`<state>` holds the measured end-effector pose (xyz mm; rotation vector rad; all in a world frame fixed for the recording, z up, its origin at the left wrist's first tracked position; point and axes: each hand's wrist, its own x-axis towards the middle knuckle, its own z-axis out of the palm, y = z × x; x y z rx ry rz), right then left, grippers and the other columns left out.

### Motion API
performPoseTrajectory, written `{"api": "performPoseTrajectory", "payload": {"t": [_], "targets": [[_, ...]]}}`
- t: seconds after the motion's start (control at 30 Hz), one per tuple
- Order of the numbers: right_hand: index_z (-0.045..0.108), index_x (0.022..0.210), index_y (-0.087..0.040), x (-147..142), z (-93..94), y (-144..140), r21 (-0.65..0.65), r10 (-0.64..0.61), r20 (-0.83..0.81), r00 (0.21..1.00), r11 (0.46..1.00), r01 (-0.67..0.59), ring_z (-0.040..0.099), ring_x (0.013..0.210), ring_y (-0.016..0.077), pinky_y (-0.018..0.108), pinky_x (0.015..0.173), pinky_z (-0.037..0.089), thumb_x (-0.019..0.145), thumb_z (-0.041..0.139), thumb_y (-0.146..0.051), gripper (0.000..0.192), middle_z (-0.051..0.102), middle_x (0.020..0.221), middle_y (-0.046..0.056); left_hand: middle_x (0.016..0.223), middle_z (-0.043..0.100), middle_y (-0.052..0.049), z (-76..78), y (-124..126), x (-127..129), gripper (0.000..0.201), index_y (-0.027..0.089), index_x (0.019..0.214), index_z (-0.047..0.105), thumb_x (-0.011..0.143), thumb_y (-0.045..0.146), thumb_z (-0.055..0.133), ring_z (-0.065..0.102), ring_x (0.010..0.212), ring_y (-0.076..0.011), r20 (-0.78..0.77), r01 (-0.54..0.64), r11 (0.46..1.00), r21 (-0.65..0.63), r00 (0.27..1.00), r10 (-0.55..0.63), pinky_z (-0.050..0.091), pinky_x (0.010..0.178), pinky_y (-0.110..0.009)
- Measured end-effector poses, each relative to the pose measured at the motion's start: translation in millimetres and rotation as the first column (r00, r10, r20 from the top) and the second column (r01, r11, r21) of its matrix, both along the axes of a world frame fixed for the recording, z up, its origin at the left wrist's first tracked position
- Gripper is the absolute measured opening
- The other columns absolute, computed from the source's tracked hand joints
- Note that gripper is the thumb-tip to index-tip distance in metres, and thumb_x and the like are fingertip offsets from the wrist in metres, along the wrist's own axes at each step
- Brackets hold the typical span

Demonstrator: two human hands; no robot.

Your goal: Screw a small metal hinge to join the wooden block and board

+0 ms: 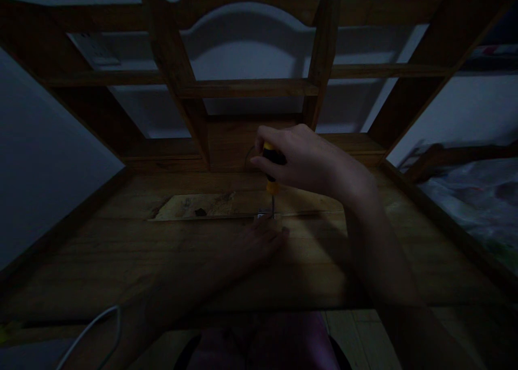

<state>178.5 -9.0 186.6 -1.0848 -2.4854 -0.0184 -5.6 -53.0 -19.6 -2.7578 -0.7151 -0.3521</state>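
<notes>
A screwdriver (272, 186) with a yellow and black handle stands nearly upright in my right hand (301, 157), fingers wrapped round its top. The shaft points down at a small light metal piece (264, 212) on the wooden desk top (194, 251), beside a long gap in the boards. My left hand (265, 239) lies low in shadow, its fingertips against the near side of the metal piece and seeming to grip it. Dim light hides the exact finger contact and the screw, if there is one, under the tip.
A wooden shelf frame (249, 89) rises along the desk's back. A pale rough patch (194, 205) with a dark chip (200, 212) lies left of the metal piece. A white cable (118, 327) loops at lower left. Clear plastic wrapping (473, 197) is beyond the right edge.
</notes>
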Motion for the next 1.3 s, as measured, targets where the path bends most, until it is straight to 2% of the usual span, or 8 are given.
{"api": "performPoseTrajectory", "payload": {"t": [0.1, 0.27, 0.4, 0.6, 0.8, 1.0, 1.17, 1.3], "targets": [[0.064, 0.108, -0.022, 1, 0.1, 1, 0.019, -0.053, 0.007, 0.999, 0.998, 0.053, 0.064, 0.091, 0.0242, 0.035, 0.081, 0.042, 0.098, 0.057, -0.044, 0.025, 0.069, 0.093, 0.006, 0.108, 0.075, -0.007, -3.1, 1, 0, 0.044, 0.015, 0.145, 0.047, 0.101, 0.014, 0.049, 0.067, 0.116, -0.0234, 0.007, 0.025, 1.0, -0.01, 1.0, -0.025, 0.035, 0.121, -0.048], [0.063, 0.114, -0.022, 0, 2.0, 0, -0.006, -0.05, 0.008, 0.999, 0.999, 0.05, 0.063, 0.089, 0.0222, 0.033, 0.078, 0.042, 0.094, 0.06, -0.034, 0.023, 0.071, 0.099, 0.006, 0.103, 0.076, -0.005, -10.5, 3, 0, 0.043, 0.017, 0.144, 0.048, 0.101, 0.011, 0.047, 0.069, 0.108, -0.0215, 0.021, 0.007, 1.0, 0.009, 1.0, -0.007, 0.034, 0.122, -0.049], [0.064, 0.112, -0.021, -1, 0.7, 0, 0.017, -0.027, 0.025, 0.999, 0.999, 0.027, 0.064, 0.089, 0.0214, 0.032, 0.079, 0.042, 0.096, 0.057, -0.031, 0.02, 0.071, 0.098, 0.005, 0.109, 0.075, -0.007, -11.6, 3, 0, 0.044, 0.016, 0.145, 0.047, 0.102, 0.013, 0.048, 0.067, 0.114, -0.0239, 0.036, 0.015, 1.0, 0.007, 0.999, -0.015, 0.036, 0.12, -0.049], [0.064, 0.11, -0.019, 1, 0.7, -1, 0.103, -0.113, 0.036, 0.993, 0.989, 0.109, 0.065, 0.089, 0.0246, 0.035, 0.079, 0.041, 0.099, 0.053, -0.046, 0.031, 0.071, 0.091, 0.007, 0.117, 0.074, -0.01, -8.1, 2, 1, 0.044, 0.018, 0.144, 0.05, 0.101, 0.014, 0.048, 0.066, 0.118, -0.0235, 0.029, -0.004, 1.0, -0.016, 1.0, 0.004, 0.041, 0.116, -0.045], [0.066, 0.11, -0.021, 1, 6.3, -4, 0.043, -0.042, 0.045, 0.998, 0.998, 0.04, 0.066, 0.09, 0.0222, 0.033, 0.079, 0.042, 0.098, 0.055, -0.031, 0.019, 0.073, 0.098, 0.006, 0.109, 0.075, -0.006, -12.1, 3, 2, 0.041, 0.016, 0.144, 0.052, 0.104, 0.014, 0.043, 0.069, 0.111, -0.0218, 0.013, -0.007, 1.0, -0.017, 1.0, 0.007, 0.04, 0.117, -0.042], [0.065, 0.11, -0.019, 1, 0.8, 1, 0.097, -0.11, 0.059, 0.992, 0.99, 0.104, 0.066, 0.086, 0.0238, 0.034, 0.075, 0.042, 0.102, 0.05, -0.046, 0.032, 0.072, 0.093, 0.008, 0.108, 0.076, -0.005, -10.7, 2, 2, 0.042, 0.014, 0.143, 0.05, 0.102, 0.013, 0.045, 0.07, 0.105, -0.0205, -0.002, 0.002, 1.0, -0.011, 1.0, -0.002, 0.038, 0.119, -0.043], [0.062, 0.119, -0.022, 10, 3.1, -2, 0.006, -0.106, 0.053, 0.993, 0.994, 0.106, 0.067, 0.09, 0.0237, 0.034, 0.076, 0.044, 0.095, 0.056, -0.035, 0.027, 0.073, 0.103, 0.006, 0.109, 0.076, -0.003, -8.5, 2, 2, 0.042, 0.016, 0.146, 0.046, 0.104, 0.013, 0.042, 0.071, 0.102, -0.0182, 0.015, 0.005, 0.998, -0.056, 1.0, -0.005, 0.034, 0.123, -0.044], [0.063, 0.111, -0.022, 12, 5.0, -6, -0.049, -0.053, 0.039, 0.998, 0.997, 0.055, 0.067, 0.082, 0.0213, 0.031, 0.071, 0.043, 0.1, 0.051, -0.037, 0.022, 0.072, 0.094, 0.005, 0.11, 0.075, -0.005, -14.0, 3, -1, 0.045, 0.015, 0.148, 0.043, 0.103, 0.014, 0.046, 0.069, 0.105, -0.0198, 0.04, 0.03, 0.998, -0.05, 0.999, -0.028, 0.032, 0.123, -0.045]]}}
